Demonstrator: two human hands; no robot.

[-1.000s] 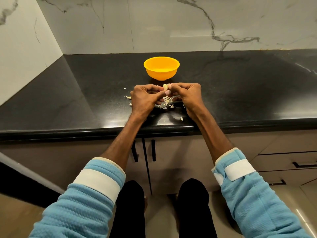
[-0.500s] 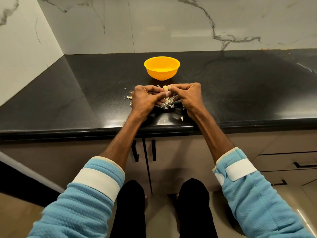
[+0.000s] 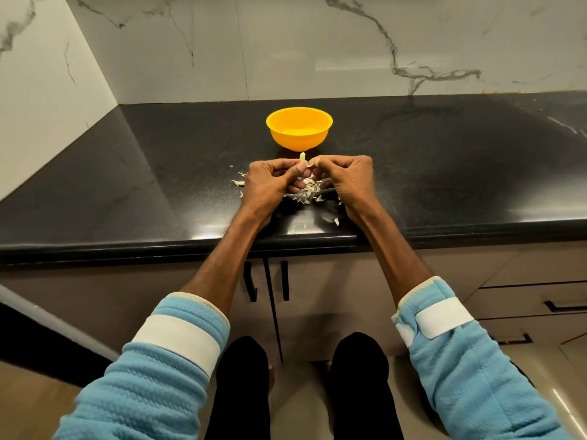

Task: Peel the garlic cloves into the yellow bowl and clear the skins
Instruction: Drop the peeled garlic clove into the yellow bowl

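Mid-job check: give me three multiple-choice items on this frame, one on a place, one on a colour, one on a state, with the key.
1. Where do the loose skins lie relative to the yellow bowl? A inside it; B in front of it, on the countertop under the left hand and right hand; C behind it.
2. The countertop's colour? A black; B white; C yellow.
3. The garlic clove is: A lying on the countertop; B in the bowl; C pinched between both hands.
Key: 1 B, scraps lie scattered below the hands; 2 A, the slab is dark and glossy; 3 C, both hands' fingertips meet on it.
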